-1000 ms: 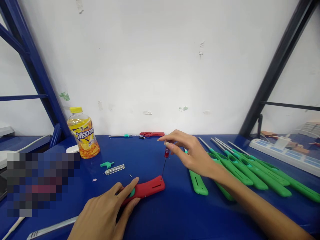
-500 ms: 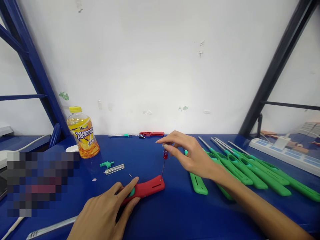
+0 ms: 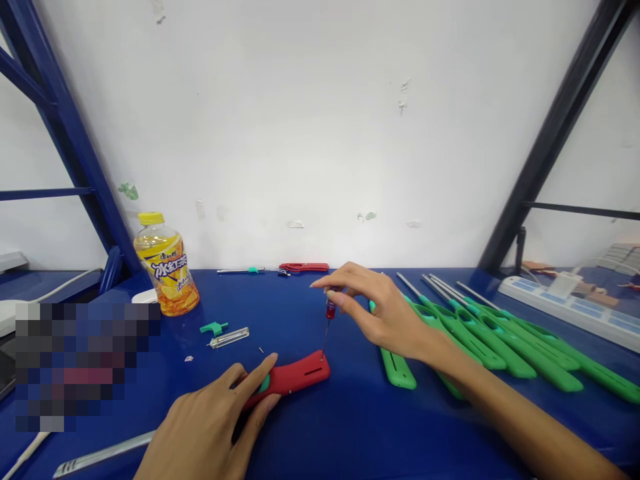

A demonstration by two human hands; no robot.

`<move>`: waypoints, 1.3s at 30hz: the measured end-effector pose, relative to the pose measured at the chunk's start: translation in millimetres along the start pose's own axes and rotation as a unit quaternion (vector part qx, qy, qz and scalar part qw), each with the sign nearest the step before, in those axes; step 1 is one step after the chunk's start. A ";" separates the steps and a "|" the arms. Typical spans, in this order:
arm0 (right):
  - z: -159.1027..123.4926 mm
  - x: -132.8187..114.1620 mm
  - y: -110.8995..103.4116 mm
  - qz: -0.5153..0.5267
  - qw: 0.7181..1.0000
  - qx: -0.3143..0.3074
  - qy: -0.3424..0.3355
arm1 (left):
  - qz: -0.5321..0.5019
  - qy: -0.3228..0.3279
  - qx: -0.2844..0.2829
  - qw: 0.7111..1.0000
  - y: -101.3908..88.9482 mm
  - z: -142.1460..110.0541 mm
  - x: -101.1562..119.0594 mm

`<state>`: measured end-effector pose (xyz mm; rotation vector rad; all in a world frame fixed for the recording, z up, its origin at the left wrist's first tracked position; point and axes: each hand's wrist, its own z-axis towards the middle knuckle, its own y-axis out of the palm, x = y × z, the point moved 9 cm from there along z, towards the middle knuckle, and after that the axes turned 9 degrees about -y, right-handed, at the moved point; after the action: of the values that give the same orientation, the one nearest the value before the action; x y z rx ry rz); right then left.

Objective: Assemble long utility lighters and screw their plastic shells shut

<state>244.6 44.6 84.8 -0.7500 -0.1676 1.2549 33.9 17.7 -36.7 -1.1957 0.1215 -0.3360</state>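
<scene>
A red lighter casing (image 3: 295, 377) lies on the blue table (image 3: 350, 427). My left hand (image 3: 210, 427) rests on its near end, with its fingers pressing the casing down. My right hand (image 3: 380, 310) pinches the red handle of a small screwdriver (image 3: 327, 327). The screwdriver stands nearly upright with its tip on the far right end of the casing.
A row of several green long-nozzle lighters (image 3: 480, 337) lies to the right. A yellow drink bottle (image 3: 165, 265) stands at the left. A small green part (image 3: 214, 328) and a metal piece (image 3: 229, 339) lie between. A white power strip (image 3: 570, 307) sits at far right.
My right hand's fingers have shifted slightly on the screwdriver handle, which has edged a little left. My left hand and the casing have stayed put.
</scene>
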 end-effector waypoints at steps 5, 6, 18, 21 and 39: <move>-0.6 -2.8 2.4 -0.008 1.000 -0.005 -0.011 | 0.000 -0.002 -0.008 1.000 1.2 -0.4 1.0; -0.6 -3.1 2.7 -0.007 1.000 -0.007 -0.010 | 0.000 -0.002 -0.008 1.000 1.3 -0.4 1.3; 0.2 -10.0 10.1 0.085 0.996 -0.028 -0.004 | 0.017 0.000 -0.004 1.000 1.8 0.0 0.3; -0.7 -6.0 5.8 0.014 1.000 0.007 -0.010 | 0.017 -0.001 -0.004 1.000 2.9 -0.3 -1.0; -0.3 -2.0 11.9 0.067 0.998 -0.003 0.012 | 0.012 0.000 -0.010 1.000 4.9 0.3 -0.7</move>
<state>234.7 44.0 78.0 -0.7910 -0.1024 1.3730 34.3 19.8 -41.2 -1.2128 0.1391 -0.3140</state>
